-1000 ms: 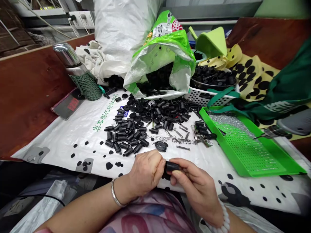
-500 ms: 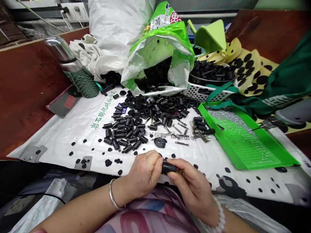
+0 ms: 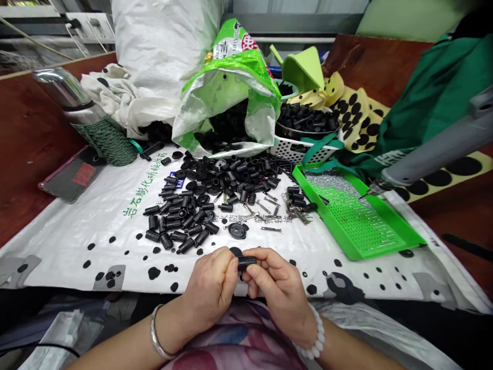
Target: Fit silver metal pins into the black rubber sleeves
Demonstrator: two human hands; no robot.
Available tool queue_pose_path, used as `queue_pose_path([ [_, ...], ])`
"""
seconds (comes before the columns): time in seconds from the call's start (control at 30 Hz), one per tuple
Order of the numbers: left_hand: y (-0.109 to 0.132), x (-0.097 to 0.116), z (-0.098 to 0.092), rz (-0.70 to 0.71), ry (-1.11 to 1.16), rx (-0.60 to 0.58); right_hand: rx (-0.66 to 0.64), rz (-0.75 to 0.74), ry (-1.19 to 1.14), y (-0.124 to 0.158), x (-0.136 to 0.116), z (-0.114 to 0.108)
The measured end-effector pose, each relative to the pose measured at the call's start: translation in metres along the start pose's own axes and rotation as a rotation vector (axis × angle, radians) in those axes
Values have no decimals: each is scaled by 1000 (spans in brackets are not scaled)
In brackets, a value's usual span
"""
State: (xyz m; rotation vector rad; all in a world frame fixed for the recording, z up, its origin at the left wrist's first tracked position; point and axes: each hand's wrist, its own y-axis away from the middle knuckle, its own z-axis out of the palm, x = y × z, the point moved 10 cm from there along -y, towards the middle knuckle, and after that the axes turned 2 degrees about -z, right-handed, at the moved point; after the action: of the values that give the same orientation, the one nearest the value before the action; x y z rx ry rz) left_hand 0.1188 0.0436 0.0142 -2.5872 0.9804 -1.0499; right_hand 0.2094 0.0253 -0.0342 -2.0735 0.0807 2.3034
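Note:
Between my two hands, close to the front edge of the table, is a short black plastic cylinder (image 3: 246, 263). My left hand (image 3: 211, 282), with a silver bangle at its wrist, is closed in a fist round its left end. The fingertips and thumb of my right hand (image 3: 275, 280) pinch the right end; a white bead bracelet circles that wrist. What sits inside my left fist is hidden. Just beyond lie a black round disc (image 3: 238, 230), a pile of similar black cylinders (image 3: 185, 218) and several small metal strips (image 3: 264, 206).
A green tray (image 3: 356, 246) of small silver screws stands at the right, with a grey electric screwdriver (image 3: 435, 146) above it. Behind the pile are an open green-white bag (image 3: 227, 118) and a white basket (image 3: 304, 149). A flask (image 3: 103, 136) and phone (image 3: 73, 174) are left.
The view has shifted, so the table things appear further left. Both hands still hold the cylinder; my right fingers have curled in closer around its end.

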Motion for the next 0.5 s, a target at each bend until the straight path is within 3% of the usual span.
queue_pose_path([
  [0.13, 1, -1, 2, 9, -14, 24, 107, 31, -143, 1, 8, -3],
  [0.23, -1, -4, 2, -12, 3, 18, 106, 21, -155, 0, 7, -3],
  [0.5, -9, -14, 0, -159, 263, -107, 50, -182, 141, -4, -25, -9],
])
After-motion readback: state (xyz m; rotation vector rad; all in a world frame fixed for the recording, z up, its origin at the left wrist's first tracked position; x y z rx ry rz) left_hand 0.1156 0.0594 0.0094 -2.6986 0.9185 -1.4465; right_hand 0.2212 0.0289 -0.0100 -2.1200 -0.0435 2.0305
